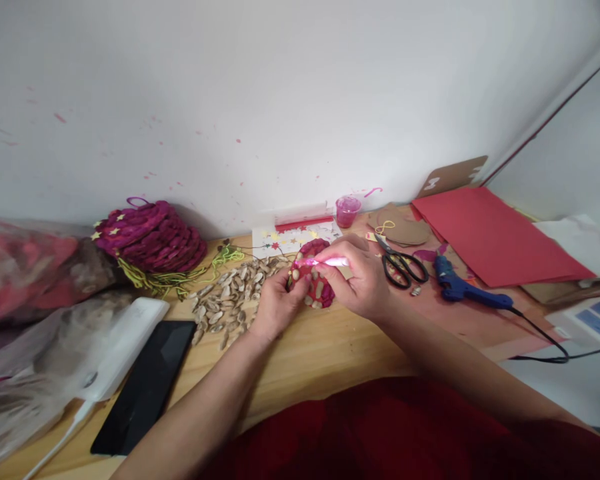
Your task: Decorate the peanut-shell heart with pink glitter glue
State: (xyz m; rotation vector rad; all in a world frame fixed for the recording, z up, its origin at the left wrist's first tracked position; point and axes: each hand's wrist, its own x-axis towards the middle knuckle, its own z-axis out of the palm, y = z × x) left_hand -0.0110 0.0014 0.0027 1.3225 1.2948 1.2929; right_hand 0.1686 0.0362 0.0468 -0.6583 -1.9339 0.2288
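My left hand (pixel 276 301) is closed on the left edge of a small round red craft piece (pixel 319 275), holding it at the wooden table. Pale peanut shells are set on its red middle, and magenta lumpy shells run around its rim. In my right hand (pixel 364 277) is a slim white paintbrush (pixel 336 261), pinched between thumb and fingers. Its pink tip meets or hovers just over the upper left of the piece; I cannot tell which. Loose peanut shell halves (pixel 230 297) lie heaped beside my left hand. A clear cup of magenta paint (pixel 348 212) stands behind my right hand.
Stacked magenta wreaths (pixel 153 237) with yellow strings stand at left, near plastic bags (pixel 35 267), a white power bank (pixel 123 347) and a black phone (pixel 145 387). A star sticker sheet (pixel 290 239) lies behind. Scissors (pixel 403 263), a blue glue gun (pixel 467 287) and red paper (pixel 500 233) are right.
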